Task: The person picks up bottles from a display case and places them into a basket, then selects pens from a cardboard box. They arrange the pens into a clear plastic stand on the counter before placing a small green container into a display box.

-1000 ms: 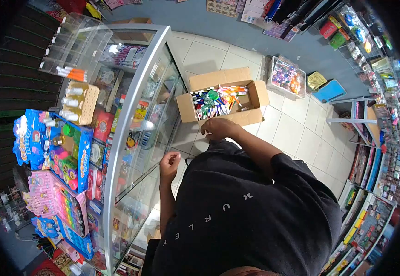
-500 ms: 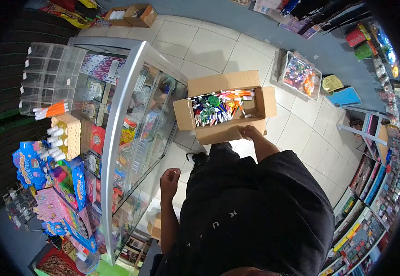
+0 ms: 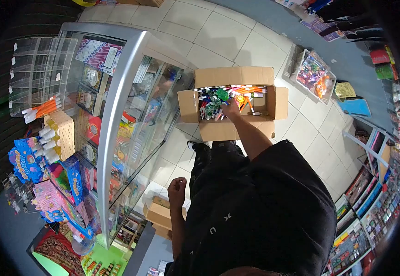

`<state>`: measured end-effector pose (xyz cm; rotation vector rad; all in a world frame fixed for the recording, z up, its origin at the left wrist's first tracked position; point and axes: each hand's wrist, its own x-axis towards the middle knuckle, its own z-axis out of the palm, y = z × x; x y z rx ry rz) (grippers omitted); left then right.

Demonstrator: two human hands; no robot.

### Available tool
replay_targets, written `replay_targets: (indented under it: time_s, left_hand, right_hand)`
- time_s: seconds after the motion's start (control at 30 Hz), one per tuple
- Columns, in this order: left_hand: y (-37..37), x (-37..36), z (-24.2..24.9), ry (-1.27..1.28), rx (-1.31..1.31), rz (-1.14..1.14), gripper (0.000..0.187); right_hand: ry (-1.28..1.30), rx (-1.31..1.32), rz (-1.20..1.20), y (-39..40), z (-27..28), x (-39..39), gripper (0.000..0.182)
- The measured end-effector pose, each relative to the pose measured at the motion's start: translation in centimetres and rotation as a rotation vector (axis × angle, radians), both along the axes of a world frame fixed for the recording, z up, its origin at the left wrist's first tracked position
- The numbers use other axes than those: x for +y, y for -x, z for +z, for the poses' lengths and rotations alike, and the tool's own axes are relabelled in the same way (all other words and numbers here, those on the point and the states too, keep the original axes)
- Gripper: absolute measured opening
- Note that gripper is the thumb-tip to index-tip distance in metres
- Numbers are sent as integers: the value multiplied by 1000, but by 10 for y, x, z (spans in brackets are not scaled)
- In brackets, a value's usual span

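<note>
An opened cardboard box (image 3: 236, 132) stands on the floor in front of me, its flaps spread outward. Many pens and markers (image 3: 250, 90) fill most of it, white, blue, orange and other colours mixed. A crumpled green wrapper (image 3: 222, 94) lies on top of them. My right hand (image 3: 230, 109) is down inside the box among the pens, next to the green wrapper; its fingertips are hidden. My left hand (image 3: 177, 191) hangs beside my leg with its fingers curled in. A tiny pale spot shows at its fingertips, too small to name.
A glass display case (image 3: 117, 115) stands at my left, with orange-bodied markers (image 3: 43, 109), a clear divided rack (image 3: 41, 69) and toy packets on top. A plastic basket (image 3: 312, 76) of small packets sits beyond the box. Stocked shelves (image 3: 365, 221) line the right side.
My right hand has moved from the box's near flap into the pens. My left hand stays low with curled fingers. The view has shifted slightly.
</note>
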<state>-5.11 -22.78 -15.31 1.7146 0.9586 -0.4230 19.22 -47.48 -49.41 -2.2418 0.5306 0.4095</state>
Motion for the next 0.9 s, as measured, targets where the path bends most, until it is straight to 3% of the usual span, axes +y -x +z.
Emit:
replay_targets:
  time_s: [0.03, 0.1, 0.27, 0.3, 0.4, 0.57, 0.67, 0.8, 0.9]
  left_hand:
    - [1, -3, 3, -3, 1, 20, 10]
    - [11, -3, 3, -13, 13, 67, 10]
    - [27, -6, 7, -36, 68, 79, 11]
    - [27, -9, 9, -26, 69, 97, 11]
    - [28, -14, 13, -37, 86, 86, 11]
    - [31, -16, 11, -20, 107, 65, 12]
    - [28, -14, 7, -21, 80, 35, 13]
    - [20, -11, 1, 0, 52, 50, 14]
    - [10, -12, 2, -12, 69, 11, 14]
  right_hand:
    - [47, -6, -177, -6, -7, 8, 62]
    - [-93, 164, -364, -20, -18, 15, 72]
    - [-45, 181, -431, -48, -33, 25, 76]
    - [171, 166, -415, -51, -32, 30, 71]
    - [-49, 500, -344, -70, -16, 18, 72]
    - [-312, 630, -307, -83, 56, 2, 61]
    - [-467, 577, -214, -71, 62, -21, 63]
    - [-1122, 464, -506, -36, 71, -58, 53]
    - [-1365, 404, -606, -20, 82, -88, 44]
